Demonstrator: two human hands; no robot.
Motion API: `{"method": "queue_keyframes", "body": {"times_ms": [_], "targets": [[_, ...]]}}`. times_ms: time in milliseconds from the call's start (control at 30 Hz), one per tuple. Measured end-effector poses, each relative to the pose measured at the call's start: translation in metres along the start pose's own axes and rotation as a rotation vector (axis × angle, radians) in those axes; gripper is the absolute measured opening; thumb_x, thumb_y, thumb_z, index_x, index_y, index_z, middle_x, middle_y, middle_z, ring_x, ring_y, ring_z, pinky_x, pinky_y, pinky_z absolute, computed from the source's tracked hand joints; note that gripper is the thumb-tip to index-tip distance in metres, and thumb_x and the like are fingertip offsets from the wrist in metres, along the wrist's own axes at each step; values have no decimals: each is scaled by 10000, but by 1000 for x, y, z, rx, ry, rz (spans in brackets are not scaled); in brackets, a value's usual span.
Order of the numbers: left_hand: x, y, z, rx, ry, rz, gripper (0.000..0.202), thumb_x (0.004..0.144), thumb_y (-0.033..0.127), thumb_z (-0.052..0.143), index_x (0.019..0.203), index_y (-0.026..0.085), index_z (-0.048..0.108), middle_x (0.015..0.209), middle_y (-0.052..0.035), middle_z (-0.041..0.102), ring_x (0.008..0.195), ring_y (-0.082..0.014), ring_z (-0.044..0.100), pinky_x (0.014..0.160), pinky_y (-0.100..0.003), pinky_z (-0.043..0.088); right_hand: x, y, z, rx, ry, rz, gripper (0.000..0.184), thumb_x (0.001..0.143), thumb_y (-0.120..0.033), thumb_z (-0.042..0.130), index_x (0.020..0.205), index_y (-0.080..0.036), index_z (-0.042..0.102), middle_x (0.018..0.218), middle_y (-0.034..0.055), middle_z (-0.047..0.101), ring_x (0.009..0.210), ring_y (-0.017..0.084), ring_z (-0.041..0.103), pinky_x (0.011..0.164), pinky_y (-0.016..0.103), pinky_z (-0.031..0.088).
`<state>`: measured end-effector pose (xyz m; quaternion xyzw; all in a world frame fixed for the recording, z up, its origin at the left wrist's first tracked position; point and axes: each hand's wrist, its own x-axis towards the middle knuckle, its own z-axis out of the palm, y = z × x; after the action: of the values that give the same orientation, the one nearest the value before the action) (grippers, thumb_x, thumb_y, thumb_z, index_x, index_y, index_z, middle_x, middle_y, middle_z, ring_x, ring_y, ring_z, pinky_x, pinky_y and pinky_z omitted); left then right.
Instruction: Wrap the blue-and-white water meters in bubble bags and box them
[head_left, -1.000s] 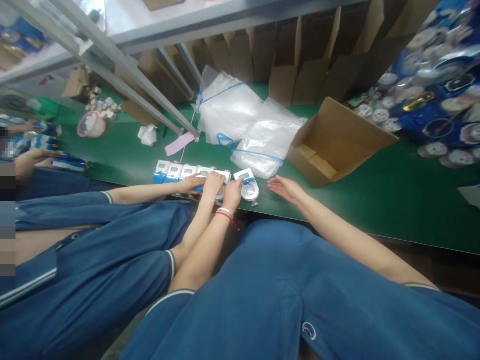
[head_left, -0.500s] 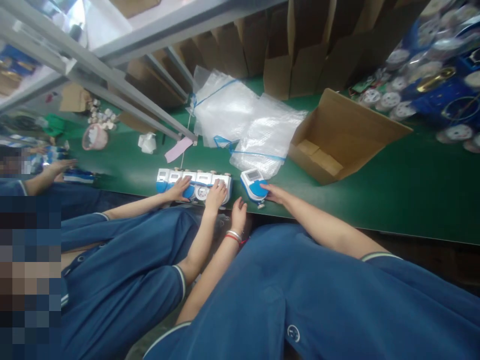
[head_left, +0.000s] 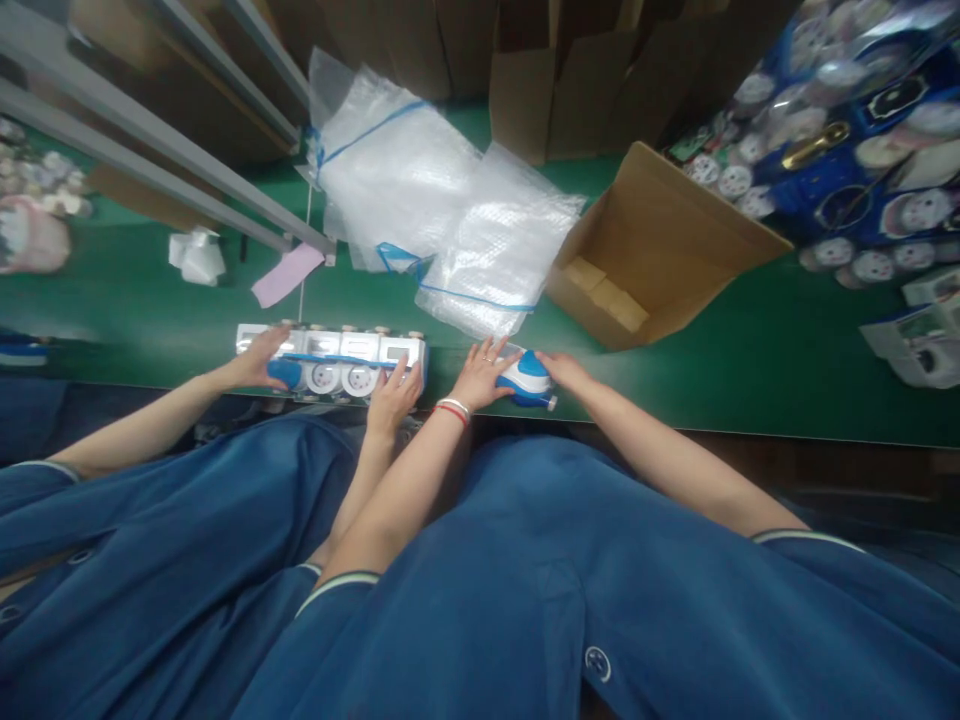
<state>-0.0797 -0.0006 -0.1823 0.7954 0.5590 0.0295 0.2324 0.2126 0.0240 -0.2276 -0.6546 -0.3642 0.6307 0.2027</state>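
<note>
A blue-and-white water meter point(head_left: 531, 376) lies near the front edge of the green table, directly before me. My left hand point(head_left: 480, 376) reaches over its left part, fingertips on the far side and thumb along the near side. It covers much of the white display end. At the right side of the meter, my right hand point(head_left: 568, 371) grips the edge by the blue cover. To the left, a co-worker's two hands rest on a row of several similar meters point(head_left: 341, 362) standing side by side.
Clear bubble bags point(head_left: 480, 250) with blue edges lie beyond the meter. An open cardboard box point(head_left: 667, 260) stands behind my right hand. Blue housings and white round parts point(head_left: 832, 190) are heaped at far right. A pink slip point(head_left: 289, 275) lies by the grey shelf frame point(head_left: 225, 190).
My left hand has come up from the table edge onto the meter. The meter has turned, its blue cover now farther right. The view has shifted to the right.
</note>
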Motion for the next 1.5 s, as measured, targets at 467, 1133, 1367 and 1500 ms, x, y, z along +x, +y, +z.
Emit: {"method": "queue_keyframes", "body": {"times_ms": [467, 1133, 1367, 1500], "targets": [[100, 75, 24, -73, -209, 109, 436, 825, 499, 580, 1148, 208, 550, 1365, -96, 435, 1361, -270, 287, 1139, -438, 235, 10, 37, -51, -48, -263, -429, 640, 721, -236, 701, 1331, -247, 509, 1440, 38, 421, 1333, 222, 374, 1107, 367, 315], [106, 70, 31, -139, -235, 190, 716, 704, 479, 726, 1269, 117, 477, 1441, -179, 318, 1314, -322, 308, 1100, -474, 225, 25, 54, -41, -261, -163, -543, 679, 754, -303, 650, 1391, -230, 425, 1446, 66, 399, 1342, 235, 354, 1118, 423, 291], [110, 52, 48, -70, -186, 266, 742, 707, 464, 725, 1329, 172, 444, 1446, -173, 300, 1338, -321, 294, 1106, -467, 220, 23, 54, -41, -222, -190, -537, 682, 753, -279, 644, 1395, -240, 416, 1457, 53, 385, 1334, 232, 368, 1093, 408, 336], [111, 49, 51, -59, -186, 280, 749, 705, 467, 726, 1333, 175, 443, 1445, -172, 296, 1332, -317, 304, 1104, -455, 227, 26, 57, -42, -174, -200, -527, 671, 759, -284, 638, 1392, -231, 422, 1460, 51, 384, 1333, 225, 372, 1086, 392, 349]]}}
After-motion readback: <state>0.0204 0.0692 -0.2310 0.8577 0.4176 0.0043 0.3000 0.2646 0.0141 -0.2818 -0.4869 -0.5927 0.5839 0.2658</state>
